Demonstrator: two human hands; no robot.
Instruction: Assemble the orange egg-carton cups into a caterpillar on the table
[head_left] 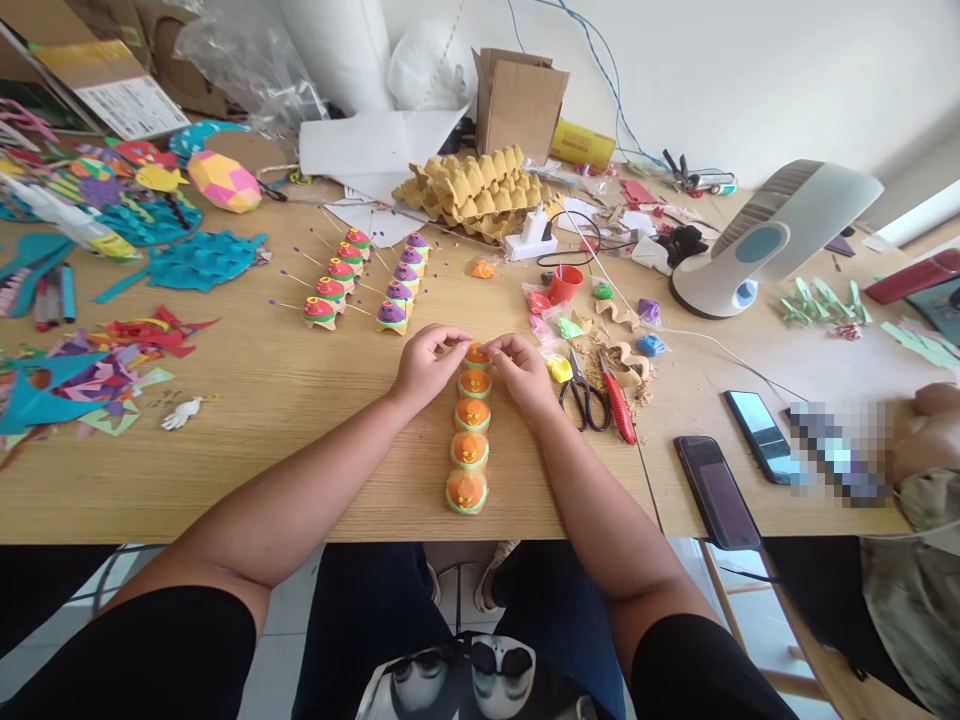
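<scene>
A strip of egg-carton cups (472, 414) lies lengthwise before me, topped with orange clay, with green rims and small yellow faces. At its far cup, my left hand (433, 366) has its thumb and fingertips pressed together against the left side. My right hand (520, 370) pinches at the right side of that same cup; whatever sits between its fingertips is too small to make out. Beyond my left hand stand two similar strips, a red-and-green one (339, 277) and a purple one (403, 284), with dark-tipped sticks poking out.
Scissors (583, 392) and a red-handled cutter (616, 398) lie right of my hand. Near them are bagged clay (559, 368) and a red cup (565, 285). Phones (717, 490) and a co-worker's hand (926, 435) are at right. Paper scraps (90, 385) cover the left; egg trays (480, 190) sit behind.
</scene>
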